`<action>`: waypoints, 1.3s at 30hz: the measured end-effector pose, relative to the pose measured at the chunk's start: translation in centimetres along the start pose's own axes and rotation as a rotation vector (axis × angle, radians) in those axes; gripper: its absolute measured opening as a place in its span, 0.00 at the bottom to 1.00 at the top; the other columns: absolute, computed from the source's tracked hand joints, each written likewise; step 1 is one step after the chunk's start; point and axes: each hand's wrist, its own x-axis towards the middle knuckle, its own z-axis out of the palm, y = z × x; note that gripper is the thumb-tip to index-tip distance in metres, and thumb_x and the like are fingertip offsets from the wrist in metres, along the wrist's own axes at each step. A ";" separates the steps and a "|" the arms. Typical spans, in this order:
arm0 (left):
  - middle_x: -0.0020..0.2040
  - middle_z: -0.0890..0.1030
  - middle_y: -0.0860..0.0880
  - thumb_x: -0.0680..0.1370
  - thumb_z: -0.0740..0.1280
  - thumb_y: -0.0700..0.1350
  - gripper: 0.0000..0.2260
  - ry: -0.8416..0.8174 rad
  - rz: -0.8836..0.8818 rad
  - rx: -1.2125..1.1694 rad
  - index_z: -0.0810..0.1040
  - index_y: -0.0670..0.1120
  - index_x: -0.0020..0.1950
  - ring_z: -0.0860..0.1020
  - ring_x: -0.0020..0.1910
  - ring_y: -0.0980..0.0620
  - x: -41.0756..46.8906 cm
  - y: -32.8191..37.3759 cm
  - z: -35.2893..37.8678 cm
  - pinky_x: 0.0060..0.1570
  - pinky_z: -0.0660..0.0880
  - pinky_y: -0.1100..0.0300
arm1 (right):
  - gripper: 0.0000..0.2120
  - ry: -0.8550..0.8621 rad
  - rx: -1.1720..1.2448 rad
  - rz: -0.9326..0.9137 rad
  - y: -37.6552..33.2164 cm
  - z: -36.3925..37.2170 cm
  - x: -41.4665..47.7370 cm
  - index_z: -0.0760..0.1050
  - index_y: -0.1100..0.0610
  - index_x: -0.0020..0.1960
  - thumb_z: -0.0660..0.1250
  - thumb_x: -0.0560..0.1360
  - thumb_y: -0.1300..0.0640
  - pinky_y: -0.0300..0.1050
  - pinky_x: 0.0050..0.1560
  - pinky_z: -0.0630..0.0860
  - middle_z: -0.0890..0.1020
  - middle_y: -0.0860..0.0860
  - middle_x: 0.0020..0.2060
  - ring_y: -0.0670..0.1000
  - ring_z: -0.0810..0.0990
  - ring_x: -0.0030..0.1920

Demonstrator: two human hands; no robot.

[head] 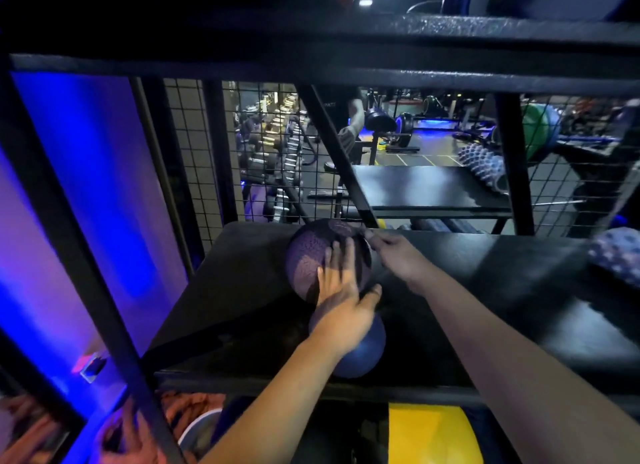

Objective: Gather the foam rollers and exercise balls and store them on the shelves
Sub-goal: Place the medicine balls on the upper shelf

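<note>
A textured purple-grey ball (308, 255) rests on the black shelf (221, 290) of a metal rack, toward its back. My left hand (341, 287) lies flat on the ball's front with fingers spread. My right hand (398, 255) touches the ball's right side, fingers curled against it. A smooth blue ball (363, 356) sits on the same shelf just below my left wrist, partly hidden by it. A knobbly blue foam roller (483, 165) lies on a further shelf at the right. Another patterned roller (616, 255) pokes in at the right edge.
Black rack posts (79, 255) and a diagonal brace (339, 158) frame the shelf, with wire mesh (263, 151) behind. An upper shelf (381, 47) hangs overhead. Yellow and orange items (429, 436) lie on the level below. Gym equipment and a person stand beyond the mesh.
</note>
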 end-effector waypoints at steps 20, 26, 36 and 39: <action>0.71 0.65 0.49 0.83 0.60 0.58 0.21 0.179 -0.048 0.024 0.66 0.55 0.75 0.62 0.71 0.46 1.8 -10.1 -7.6 0.71 0.63 0.49 | 0.43 -0.115 -0.110 0.123 7.3 0.9 -7.1 0.74 0.54 0.71 0.78 0.61 0.38 0.32 0.64 0.70 0.82 0.47 0.62 0.40 0.78 0.61; 0.54 0.74 0.44 0.82 0.56 0.61 0.18 0.319 0.012 0.286 0.73 0.48 0.53 0.73 0.56 0.41 -2.5 -11.0 -12.1 0.54 0.73 0.46 | 0.16 0.258 -0.383 0.176 7.5 -2.2 -6.1 0.84 0.55 0.56 0.69 0.78 0.44 0.45 0.55 0.74 0.86 0.54 0.53 0.56 0.82 0.57; 0.76 0.68 0.58 0.78 0.54 0.67 0.26 0.080 0.037 0.530 0.68 0.62 0.74 0.70 0.72 0.47 0.4 -6.9 -11.3 0.67 0.71 0.44 | 0.34 0.294 -0.454 0.119 7.9 -0.5 -5.9 0.75 0.41 0.61 0.69 0.62 0.23 0.49 0.62 0.75 0.79 0.49 0.57 0.54 0.78 0.60; 0.74 0.71 0.57 0.79 0.55 0.64 0.23 0.061 0.082 0.627 0.72 0.60 0.72 0.68 0.73 0.49 1.3 -5.4 -9.9 0.69 0.67 0.45 | 0.42 0.201 -0.514 0.090 7.8 -0.8 -5.7 0.73 0.42 0.64 0.73 0.55 0.24 0.48 0.65 0.74 0.77 0.49 0.59 0.52 0.77 0.62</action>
